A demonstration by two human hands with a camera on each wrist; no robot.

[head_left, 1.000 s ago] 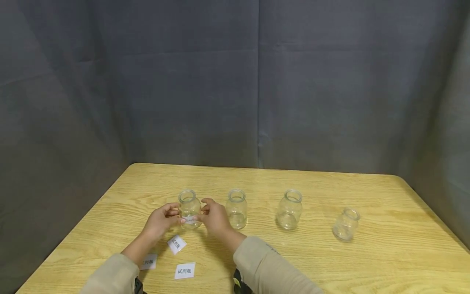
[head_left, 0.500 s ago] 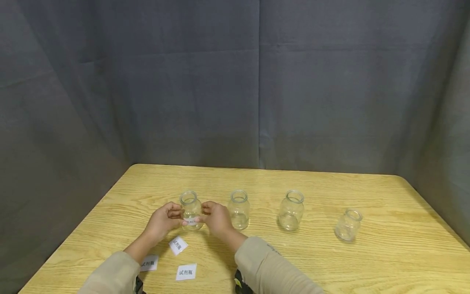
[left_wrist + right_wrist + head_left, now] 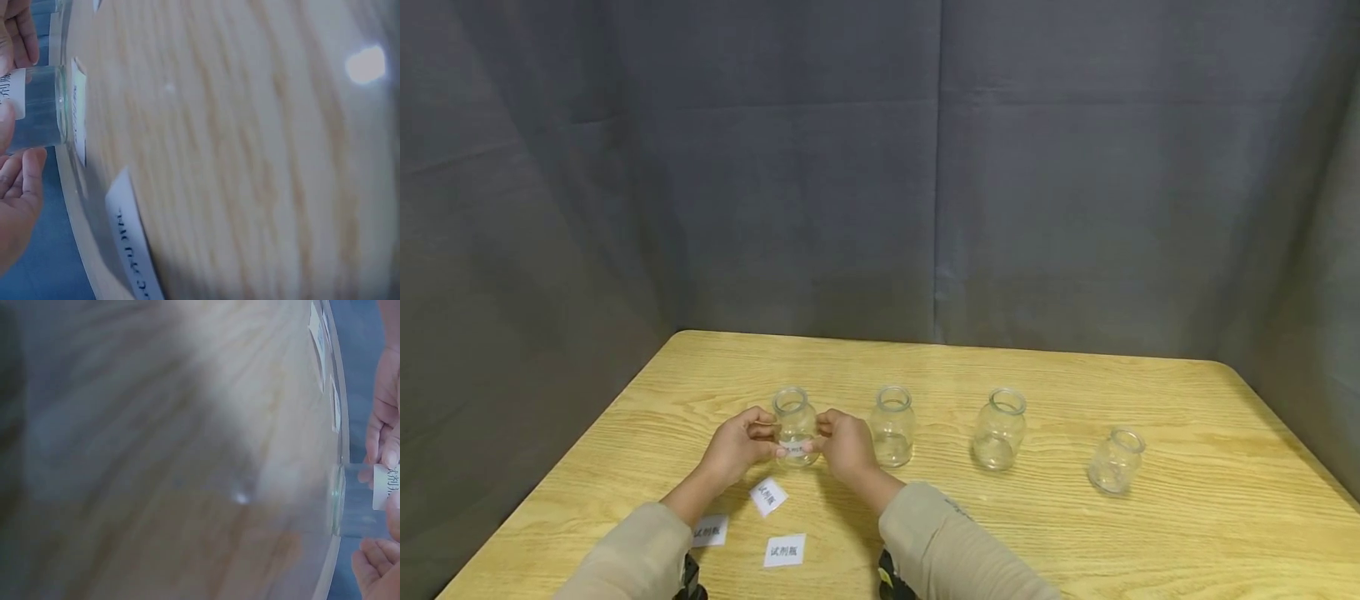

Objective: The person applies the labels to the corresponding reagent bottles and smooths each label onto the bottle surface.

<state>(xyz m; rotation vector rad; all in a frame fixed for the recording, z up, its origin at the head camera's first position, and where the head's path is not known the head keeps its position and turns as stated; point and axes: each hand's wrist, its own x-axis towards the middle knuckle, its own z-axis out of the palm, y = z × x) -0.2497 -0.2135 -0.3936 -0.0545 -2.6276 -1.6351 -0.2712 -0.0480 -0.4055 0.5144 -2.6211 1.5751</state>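
Note:
At the left end of a row of glass jars stands a clear jar (image 3: 792, 422), upright between both hands. A white label (image 3: 794, 449) with dark printed characters lies across its lower front. My left hand (image 3: 734, 450) is at the jar's left side, its thumb on the label's left end. From the other side my right hand (image 3: 847, 448) holds the jar, thumb on the label's right end. Fingers of both hands reach along the jar's sides. In the left wrist view the label (image 3: 15, 92) bends with the glass; the right wrist view shows the jar's base (image 3: 340, 500).
To the right stand a second jar (image 3: 892, 429), a third jar (image 3: 999, 432) and a smaller jar (image 3: 1116, 461). Loose printed labels lie nearer the person: a tilted label (image 3: 768, 497), a front label (image 3: 785, 550) and one (image 3: 711, 531) beside the left sleeve. Grey curtains surround the wooden table (image 3: 1075, 542).
Both hands keep their places around the jar, thumbs on the label. The whole head view has shifted slightly, so everything on the table appears a little further right.

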